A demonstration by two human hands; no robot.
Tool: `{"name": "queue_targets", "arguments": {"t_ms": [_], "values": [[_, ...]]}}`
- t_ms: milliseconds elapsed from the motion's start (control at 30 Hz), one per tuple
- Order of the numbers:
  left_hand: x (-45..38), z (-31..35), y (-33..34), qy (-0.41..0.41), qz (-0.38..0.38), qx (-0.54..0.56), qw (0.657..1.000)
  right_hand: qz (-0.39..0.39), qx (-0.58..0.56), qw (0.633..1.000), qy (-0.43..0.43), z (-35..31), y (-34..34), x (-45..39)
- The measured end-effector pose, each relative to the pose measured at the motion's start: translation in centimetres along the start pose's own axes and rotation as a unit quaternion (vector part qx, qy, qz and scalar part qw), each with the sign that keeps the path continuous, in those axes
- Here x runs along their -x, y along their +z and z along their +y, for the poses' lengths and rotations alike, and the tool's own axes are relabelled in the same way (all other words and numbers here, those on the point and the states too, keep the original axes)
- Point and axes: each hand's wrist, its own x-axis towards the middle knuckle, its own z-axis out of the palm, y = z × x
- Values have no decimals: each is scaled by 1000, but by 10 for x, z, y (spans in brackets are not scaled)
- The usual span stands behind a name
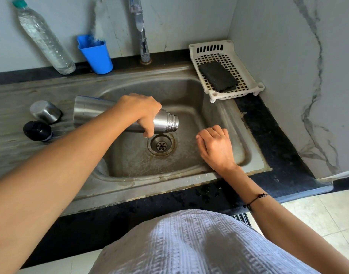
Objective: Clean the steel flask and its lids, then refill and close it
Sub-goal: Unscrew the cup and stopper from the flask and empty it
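Holding the flask (86,110) on its side over the sink (189,91), our left hand (142,113) wraps its fingers (149,131) around the neck, just behind the threaded open mouth, which points toward our right hand (216,147). The mouth hangs above and just behind the drain (161,144), while the base reaches back past our left fingers over the counter (21,95). Our right hand hovers over the basin, apart from the flask, its fingers loosely curled and grasping nothing.

Beyond the flask's base, well away from our left fingers, the steel cap (45,112) lies on the counter, with the black lid (37,130) just in front of it. Farther back stand a plastic bottle (45,38) and a blue cup (96,54), with the tap (142,32) behind our left fingers. Past our right fingers, a white tray (246,76) carries a dark scrubber (218,75).
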Motion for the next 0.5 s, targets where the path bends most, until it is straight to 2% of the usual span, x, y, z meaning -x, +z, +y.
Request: {"name": "queue_targets", "arguments": {"t_ms": [500], "values": [[7, 3, -8, -13, -10, -9, 1000, 4, -2, 1000, -7, 0, 0, 1]]}}
